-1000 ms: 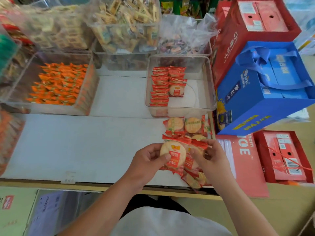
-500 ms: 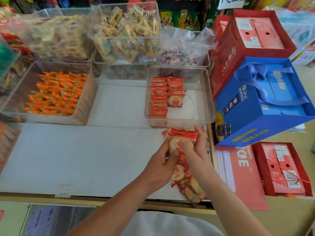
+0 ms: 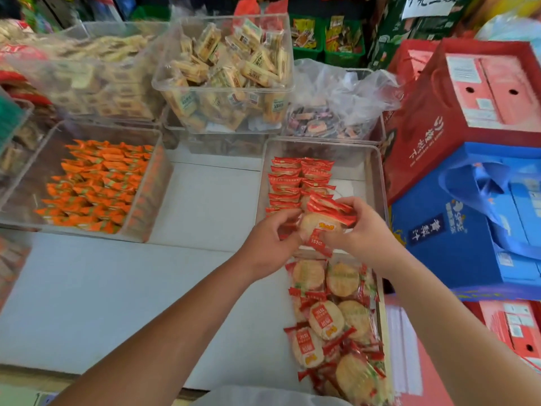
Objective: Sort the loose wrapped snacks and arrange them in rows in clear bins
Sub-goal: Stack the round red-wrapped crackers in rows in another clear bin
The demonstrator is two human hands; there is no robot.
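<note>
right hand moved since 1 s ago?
Yes. The right hand, holding red-wrapped cracker packets, has gone forward, away from the person: from above the loose pile on the table to over the near edge of the clear bin.

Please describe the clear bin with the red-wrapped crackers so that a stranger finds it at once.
Find the big blue gift box at the right. The clear bin stands directly left of it, the left hand and right hand over its near edge. Unlike its neighbours, it is only partly filled: two neat rows of red-wrapped crackers at its left, bare floor at its right.
</note>
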